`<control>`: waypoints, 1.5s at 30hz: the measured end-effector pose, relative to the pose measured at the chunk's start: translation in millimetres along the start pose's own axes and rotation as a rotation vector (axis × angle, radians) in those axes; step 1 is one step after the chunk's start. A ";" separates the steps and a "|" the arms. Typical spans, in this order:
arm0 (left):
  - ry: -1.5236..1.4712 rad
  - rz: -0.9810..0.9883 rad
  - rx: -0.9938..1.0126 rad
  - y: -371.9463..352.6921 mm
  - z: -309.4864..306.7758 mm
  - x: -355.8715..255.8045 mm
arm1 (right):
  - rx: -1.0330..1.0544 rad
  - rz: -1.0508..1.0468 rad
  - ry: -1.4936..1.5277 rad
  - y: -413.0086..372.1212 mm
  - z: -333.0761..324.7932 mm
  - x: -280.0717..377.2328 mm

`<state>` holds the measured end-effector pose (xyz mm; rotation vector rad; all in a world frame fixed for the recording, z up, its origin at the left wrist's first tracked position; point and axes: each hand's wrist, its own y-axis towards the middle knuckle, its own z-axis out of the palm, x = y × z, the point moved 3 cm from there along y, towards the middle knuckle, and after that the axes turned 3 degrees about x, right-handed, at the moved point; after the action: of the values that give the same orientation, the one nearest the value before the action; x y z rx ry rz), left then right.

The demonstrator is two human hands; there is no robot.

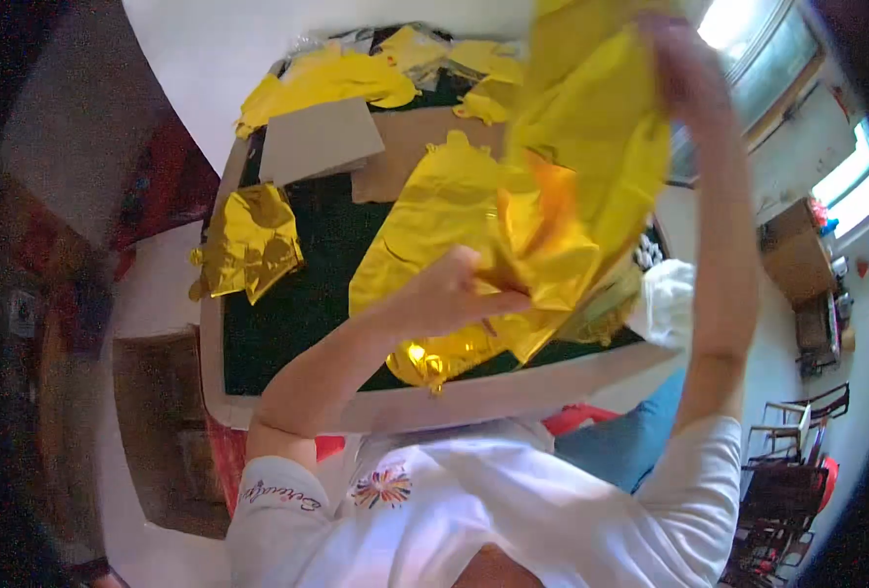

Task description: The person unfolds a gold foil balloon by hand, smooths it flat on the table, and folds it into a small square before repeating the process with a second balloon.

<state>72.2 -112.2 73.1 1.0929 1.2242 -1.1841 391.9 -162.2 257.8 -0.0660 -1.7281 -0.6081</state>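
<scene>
A flat, uninflated yellow foil balloon (591,127) is stretched upward in front of me, running out of the top of the view. My right hand (679,69), raised high and slightly blurred, is closed on its upper right edge. Lower down, my left hand (439,294) pinches a crumpled, shiny golden fold of the balloon, thumb and fingers together. Beneath my left hand lies another flat yellow foil balloon (424,211) on the dark green tabletop (317,343). Shiny gold foil also shows just below that hand.
More yellow foil balloons (331,83) lie along the table's far side near a pale card sheet (322,137) and brown cardboard (405,137). A folded gold foil piece (253,240) sits left. White crumpled material (668,302) is at the right edge. Chairs (787,431) stand farther right.
</scene>
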 end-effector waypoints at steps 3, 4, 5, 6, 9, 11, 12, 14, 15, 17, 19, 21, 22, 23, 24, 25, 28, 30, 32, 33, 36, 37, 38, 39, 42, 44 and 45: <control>0.029 -0.186 -0.087 -20.7 -8.9 32.9 | -0.183 0.156 -0.085 -13.6 72.0 -86.3; -0.038 -0.272 -0.085 -27.7 -11.6 32.6 | -0.163 0.155 0.060 -14.8 82.6 -123.5; -0.036 -0.273 -0.083 -28.2 -15.5 42.9 | -0.138 0.146 0.202 -13.4 89.6 -156.5; -0.035 -0.299 -0.116 -25.3 -22.2 63.2 | -0.182 0.213 0.290 -24.3 103.8 -168.9; -0.073 -0.285 -0.165 -25.4 -32.1 83.0 | -0.218 0.313 0.387 -23.5 105.7 -235.0; -0.141 -0.285 -0.156 -28.3 -36.2 96.9 | -0.220 0.339 0.401 -16.5 92.2 -281.7; -0.134 -0.280 -0.157 -28.5 -39.1 104.3 | -0.217 0.368 0.355 -13.0 84.9 -297.0; -0.204 -0.190 -0.193 -25.9 -41.6 106.2 | -0.214 0.392 0.309 -10.3 86.3 -290.2; -0.202 -0.182 -0.189 -26.6 -46.2 112.5 | -0.212 0.358 0.322 -14.4 90.8 -292.0; -0.195 -0.315 -0.232 -31.6 -49.2 111.6 | -0.202 0.328 0.324 -12.6 88.9 -307.0; -0.169 -0.365 -0.244 -36.8 -42.1 82.4 | -0.360 0.268 -0.551 -6.2 63.9 -355.6; -0.227 -0.413 -0.230 -35.7 -44.1 94.0 | -0.306 0.150 -0.722 -38.0 91.1 -313.1; -0.238 -0.410 -0.231 -33.8 -46.0 102.7 | -0.215 0.128 -0.801 -58.3 110.9 -285.9; -0.289 -0.377 -0.264 -32.1 -47.3 109.6 | -0.167 0.018 -0.811 -77.2 124.9 -271.4; -0.340 -0.348 -0.297 -31.8 -50.4 114.3 | -0.119 -0.088 -0.817 -93.9 136.4 -260.3; -0.357 -0.350 -0.300 -31.3 -54.1 117.6 | -0.104 -0.080 -0.822 -108.1 142.0 -247.3; -0.240 -0.362 -0.338 -32.6 -52.4 99.2 | -0.017 -0.074 -0.849 -142.7 146.9 -229.9; -0.233 -0.349 -0.346 -30.7 -51.4 103.9 | 0.040 -0.065 -0.827 -155.2 144.7 -234.1; -0.188 -0.247 -0.361 -27.1 -52.5 110.7 | 0.036 -0.093 -0.841 -159.9 143.7 -238.3; -0.190 -0.259 -0.361 -28.0 -51.8 113.8 | 0.025 -0.130 -0.854 -162.5 145.2 -240.2; -0.258 -0.208 -0.391 -27.0 -46.9 97.8 | -0.003 -0.232 -0.893 -156.2 156.3 -199.5; -0.222 -0.069 -0.418 -25.3 -45.8 104.5 | -0.009 -0.226 -0.888 -151.7 162.9 -174.2; -0.187 0.067 -0.442 -26.6 -42.8 107.3 | 0.104 0.106 -0.804 -146.4 171.5 -152.9; -0.074 0.134 -0.434 -29.2 -33.8 96.1 | 0.215 0.433 -0.698 -145.2 180.9 -139.8; 0.245 -0.207 -0.187 -39.1 -17.7 83.9 | 0.289 0.316 -1.048 -116.1 204.8 -115.4; 0.286 -0.115 -0.138 -41.4 -5.8 64.5 | 0.409 0.266 -1.166 -100.9 220.5 -119.9; 0.276 -0.090 -0.101 -42.0 -2.2 61.6 | 0.540 0.204 -1.288 -97.1 229.6 -122.5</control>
<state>29.0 -117.2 12.4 1.1623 1.5432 -1.0495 182.6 -113.3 81.9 -0.2937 -3.0173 0.1794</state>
